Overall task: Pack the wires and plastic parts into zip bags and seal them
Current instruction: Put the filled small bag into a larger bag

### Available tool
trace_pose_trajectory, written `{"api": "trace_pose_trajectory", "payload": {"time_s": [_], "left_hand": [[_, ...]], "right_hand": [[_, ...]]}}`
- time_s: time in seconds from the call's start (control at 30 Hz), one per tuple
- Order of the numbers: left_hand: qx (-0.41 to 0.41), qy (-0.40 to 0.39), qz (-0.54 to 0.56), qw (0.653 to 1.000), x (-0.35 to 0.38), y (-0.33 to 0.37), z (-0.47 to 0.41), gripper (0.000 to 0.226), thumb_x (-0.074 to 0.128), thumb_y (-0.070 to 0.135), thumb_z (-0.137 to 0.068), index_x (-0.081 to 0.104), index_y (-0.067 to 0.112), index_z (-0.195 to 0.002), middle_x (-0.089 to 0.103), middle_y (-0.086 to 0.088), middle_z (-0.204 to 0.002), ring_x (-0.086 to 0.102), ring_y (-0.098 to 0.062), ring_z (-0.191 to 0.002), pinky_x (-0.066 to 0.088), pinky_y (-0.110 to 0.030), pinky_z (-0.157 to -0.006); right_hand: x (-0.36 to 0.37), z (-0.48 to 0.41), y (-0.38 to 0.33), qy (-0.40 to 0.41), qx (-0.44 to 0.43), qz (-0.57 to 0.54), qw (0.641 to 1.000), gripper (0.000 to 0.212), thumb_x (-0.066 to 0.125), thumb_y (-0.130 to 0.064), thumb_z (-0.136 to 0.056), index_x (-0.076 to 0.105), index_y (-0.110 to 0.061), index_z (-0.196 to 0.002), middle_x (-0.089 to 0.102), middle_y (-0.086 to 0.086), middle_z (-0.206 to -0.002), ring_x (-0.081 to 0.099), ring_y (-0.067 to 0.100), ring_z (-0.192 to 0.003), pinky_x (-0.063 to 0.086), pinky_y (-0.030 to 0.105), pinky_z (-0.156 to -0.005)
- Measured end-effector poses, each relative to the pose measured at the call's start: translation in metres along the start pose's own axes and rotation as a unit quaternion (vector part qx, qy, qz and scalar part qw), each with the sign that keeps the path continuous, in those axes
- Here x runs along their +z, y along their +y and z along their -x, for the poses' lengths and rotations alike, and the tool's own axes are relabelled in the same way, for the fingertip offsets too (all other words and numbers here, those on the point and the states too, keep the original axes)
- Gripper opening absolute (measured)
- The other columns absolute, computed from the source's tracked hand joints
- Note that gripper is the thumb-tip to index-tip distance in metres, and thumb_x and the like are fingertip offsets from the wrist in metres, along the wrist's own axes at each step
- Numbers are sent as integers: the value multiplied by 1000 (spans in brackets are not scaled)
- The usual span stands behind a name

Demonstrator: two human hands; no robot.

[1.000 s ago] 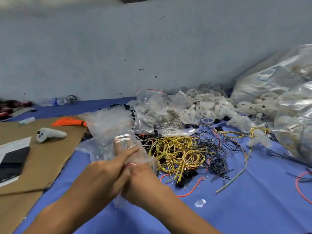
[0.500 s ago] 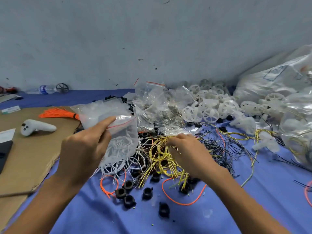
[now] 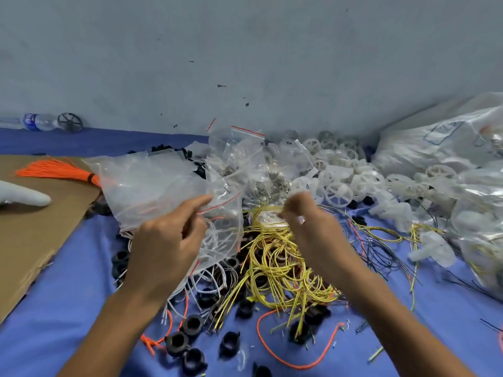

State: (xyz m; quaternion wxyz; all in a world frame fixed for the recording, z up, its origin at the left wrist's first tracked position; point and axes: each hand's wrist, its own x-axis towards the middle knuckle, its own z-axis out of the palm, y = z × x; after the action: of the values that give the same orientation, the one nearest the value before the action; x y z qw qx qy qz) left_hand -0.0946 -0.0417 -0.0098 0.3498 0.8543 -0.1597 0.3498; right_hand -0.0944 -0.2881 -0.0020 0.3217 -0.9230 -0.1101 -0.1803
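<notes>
A: Now, the step in hand is loading wire into a bag. Left hand pinches the zip bag at its red-lined mouth, just above the surface. White wires show inside it. Right hand pinches a loop of the yellow wires, raised over the pile right beside the bag.

B: How to do it well?

A: Judgement only: spread the mouth wider with the left fingers and feed the loop bend-first, so loose ends miss the zip track. The pile looks tangled, so free any trailing strands before inserting.

B: Counts?

A: One bag in hand, with loose bags heaped behind it. Yellow wires are too tangled to count. Black plastic parts: at least eight in front, and more lie under the wires. White wheels: a heap, uncounted. One orange bundle on the cardboard.
</notes>
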Motion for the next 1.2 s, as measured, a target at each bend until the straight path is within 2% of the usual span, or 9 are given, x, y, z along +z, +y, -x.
{"api": "trace_pose_trajectory", "payload": {"time_s": [0.1, 0.23, 0.53, 0.67, 0.77, 0.87, 0.93, 1.07, 1.2], "left_hand": [[-33, 17, 18, 999, -4, -3, 5, 34, 56, 20, -90, 73, 24, -119, 41, 10, -46, 45, -8, -49, 35, -25, -48], [-54, -23, 24, 998, 1, -1, 15, 35, 57, 25, -88, 74, 27, -118, 40, 10, -44, 46, -2, -49, 33, -23, -46], [-26, -75, 25, 997, 11, 0, 23, 35, 57, 36, -93, 71, 26, -123, 35, 15, -43, 42, -2, -41, 28, -21, -44], [-21, -108, 27, 994, 12, 3, 25, 48, 46, 57, -96, 64, 31, -132, 37, 9, -45, 42, -6, -41, 33, -27, -43], [-14, -64, 48, 997, 10, 10, 27, 59, 36, 67, -97, 57, 29, -137, 43, 14, -55, 51, -5, -53, 35, -14, -48], [62, 3, 31, 998, 11, 22, 30, 70, 40, 70, -94, 51, 17, -137, 53, 7, -103, 46, 2, -92, 38, -5, -87], [137, -17, -23, 990, 14, 28, 32, 76, 46, 73, -90, 52, 15, -139, 52, -1, -125, 45, -13, -115, 29, -21, -104], [231, -64, -22, 971, 25, 35, 41, 30, 56, 37, -99, 73, 15, -110, 71, 5, -93, 62, -21, -79, 42, -37, -80], [272, -73, -6, 960, 33, 43, 50, 24, 55, 24, -98, 73, 10, -94, 66, 2, -76, 56, -21, -65, 47, -36, -66]], "right_hand": [[-23, -11, 6, 109, 68, -257, 958, 7, 49, -15, -102, 49, -21, -97, 72, 1, -86, 68, 16, -79, 55, 27, -62], [-31, -9, 11, 126, 124, -482, 858, 9, 44, -8, -104, 52, -10, -103, 66, 5, -79, 66, 20, -74, 55, 29, -64], [-30, 21, 3, 101, 150, -611, 771, 17, 45, -6, -98, 59, -9, -107, 59, 3, -70, 61, 17, -66, 52, 24, -54], [-25, 33, -2, 80, 158, -605, 776, 16, 49, -11, -92, 61, -11, -102, 56, 4, -70, 59, 17, -63, 50, 25, -52], [-19, 42, -5, 62, 163, -585, 792, 15, 47, -9, -94, 59, -10, -102, 55, 4, -67, 57, 18, -62, 47, 25, -50], [-11, 54, -11, 17, 154, -552, 819, 17, 52, -16, -89, 65, -13, -99, 54, 6, -67, 56, 20, -64, 46, 26, -51], [-7, 63, -17, -27, 142, -532, 834, 12, 59, -17, -90, 69, -17, -95, 53, 8, -68, 55, 22, -66, 46, 28, -54], [-8, 76, -32, -90, 104, -458, 878, 24, 53, -35, -91, 69, -27, -107, 55, 8, -70, 58, 21, -69, 50, 31, -59], [-14, 83, -42, -48, 75, -344, 935, 33, 47, -48, -97, 73, -33, -109, 55, 5, -59, 52, 14, -56, 44, 23, -53]]}}
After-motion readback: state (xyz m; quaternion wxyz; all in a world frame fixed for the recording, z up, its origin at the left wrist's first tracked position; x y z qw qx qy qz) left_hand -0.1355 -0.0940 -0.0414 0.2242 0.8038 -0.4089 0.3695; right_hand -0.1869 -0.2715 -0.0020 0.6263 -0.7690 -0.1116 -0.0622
